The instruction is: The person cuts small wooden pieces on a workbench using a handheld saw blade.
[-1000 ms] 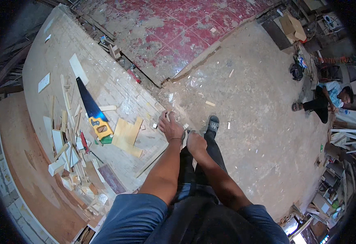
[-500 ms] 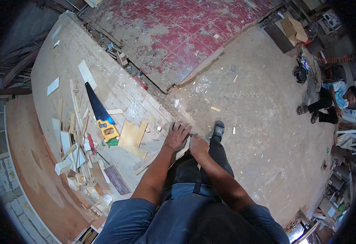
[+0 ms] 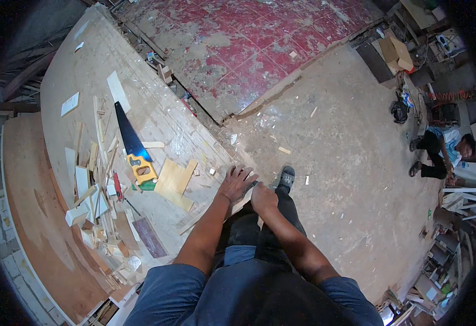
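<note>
Item one: small dark tool, at the near edge of the counter, only a short stub showing between the two hands; kind and full length hidden. Right hand: fist drawn tight round the tool, fingers curled fully in. Left hand: laid palm down just beside it at the counter's corner, fingers stretched and slightly parted; whether they pin or pinch anything beneath cannot be told. Handling, by judgement: tool likely light and stiff, not fragile, perhaps slick if the palm is dusty or damp; best hold is a full wrap of the hidden part within the fist, left fingers clear of the visible stub. Also on the counter, left of the hands: handsaw, dark blade, yellow handle, probably moderate in weight with a springy blade, best taken by the handle loop; pale notched board, flat, likely light and stiff, though apt to splinter at its corners, best lifted by its long edges; small pale block, near the left hand, likely light, suited to a fingertip pinch.
</note>
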Demonstrator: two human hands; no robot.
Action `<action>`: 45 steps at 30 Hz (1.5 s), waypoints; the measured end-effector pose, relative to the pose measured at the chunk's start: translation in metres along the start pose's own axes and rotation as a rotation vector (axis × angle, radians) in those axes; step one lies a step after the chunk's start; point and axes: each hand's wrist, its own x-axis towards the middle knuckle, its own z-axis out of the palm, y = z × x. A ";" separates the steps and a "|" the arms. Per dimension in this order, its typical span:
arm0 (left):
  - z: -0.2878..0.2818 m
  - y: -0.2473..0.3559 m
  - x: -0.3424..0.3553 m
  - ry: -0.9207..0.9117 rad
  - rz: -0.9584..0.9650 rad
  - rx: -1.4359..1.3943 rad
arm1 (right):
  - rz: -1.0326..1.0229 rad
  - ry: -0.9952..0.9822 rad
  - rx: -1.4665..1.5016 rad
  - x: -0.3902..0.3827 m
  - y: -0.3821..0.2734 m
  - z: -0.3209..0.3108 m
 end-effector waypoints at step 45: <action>0.007 -0.006 -0.006 0.019 -0.151 -0.151 | 0.077 -0.211 -0.190 -0.035 -0.011 -0.034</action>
